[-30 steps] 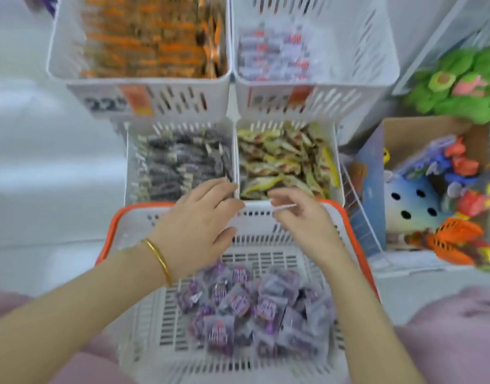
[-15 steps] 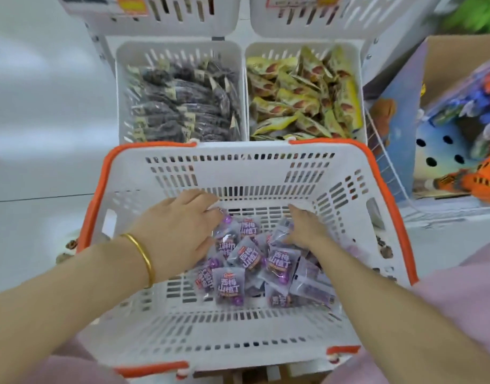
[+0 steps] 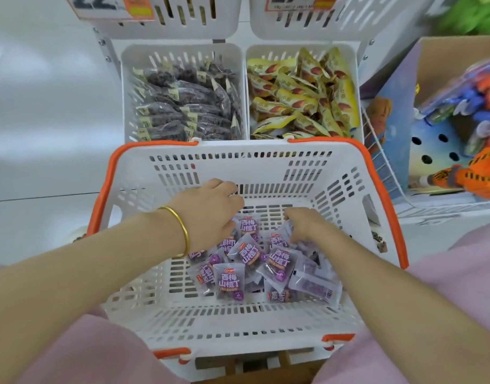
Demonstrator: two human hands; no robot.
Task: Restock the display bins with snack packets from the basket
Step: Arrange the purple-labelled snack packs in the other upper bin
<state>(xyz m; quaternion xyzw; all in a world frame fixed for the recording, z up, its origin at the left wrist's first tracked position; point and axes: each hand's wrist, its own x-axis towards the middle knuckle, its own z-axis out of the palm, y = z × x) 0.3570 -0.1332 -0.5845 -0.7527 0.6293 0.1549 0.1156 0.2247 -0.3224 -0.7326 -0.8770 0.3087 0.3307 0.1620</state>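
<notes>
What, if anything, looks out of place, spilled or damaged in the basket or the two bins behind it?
Nothing stands out. The purple packets lie in a loose heap, some face down, all inside the basket. The dark packets and yellow packets sit within their bins; none looks spilled or torn.

Off to the right, a cardboard box (image 3: 460,48) stands open, stuffed with packaged toys (image 3: 476,106) in blue, orange and white. Its bluish side shows a brown bear picture (image 3: 379,112). Low in the box sits a blue card (image 3: 432,151) dotted with round black holes, and just beside it an orange toy (image 3: 476,176). A white wire grid (image 3: 382,167) runs along the box's side. In the top right corner there's something green and fuzzy (image 3: 471,15), too blurred to name. On the left, pale glossy floor (image 3: 44,106) crossed by one dark seam.
</notes>
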